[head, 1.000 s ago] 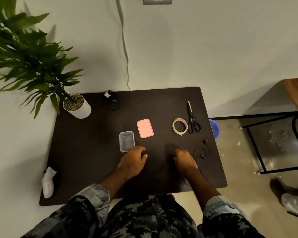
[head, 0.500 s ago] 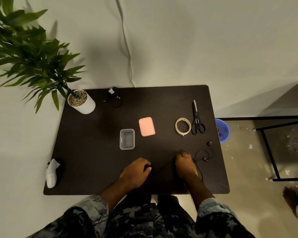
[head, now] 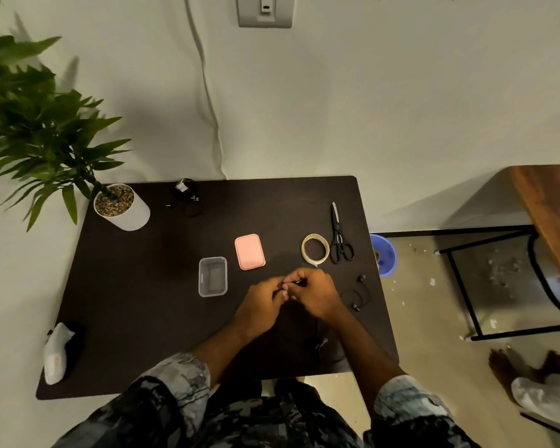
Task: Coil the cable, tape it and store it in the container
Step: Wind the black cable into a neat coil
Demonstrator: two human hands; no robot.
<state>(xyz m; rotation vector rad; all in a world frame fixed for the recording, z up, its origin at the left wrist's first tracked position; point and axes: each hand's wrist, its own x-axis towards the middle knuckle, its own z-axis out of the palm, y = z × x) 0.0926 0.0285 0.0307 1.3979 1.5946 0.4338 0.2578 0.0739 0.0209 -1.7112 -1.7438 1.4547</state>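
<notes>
Head view looks down on a dark table (head: 126, 302) set against a pale wall. Both hands meet above the middle of the table, just in front of the roll of tape (head: 315, 248). The left hand (head: 262, 304) and the right hand (head: 317, 294) touch at the fingertips, and each grip is narrow, pinched on a thin black cable (head: 356, 297) whose small dark end shows between the fingers. From the hands the cable runs right in a loose loop, with two small earbud-like ends lying on the table near the right edge; more of it trails down under the right forearm toward the near edge, though it is hard to follow against the dark top.

A clear container (head: 212, 276) stands open just left of the hands, and its pink lid (head: 249, 252) lies flat beside it, apart from it. Black scissors (head: 339, 237) lie closed just right of the tape, blades pointing toward the wall. A potted plant (head: 120, 205) in a white pot stands at the far left corner, and a small black bundle of wire (head: 186, 195) lies near the far edge. A white cloth-like object (head: 56, 355) rests at the near left edge. Off the table to the right, a blue bucket (head: 383, 255) sits on the floor.
</notes>
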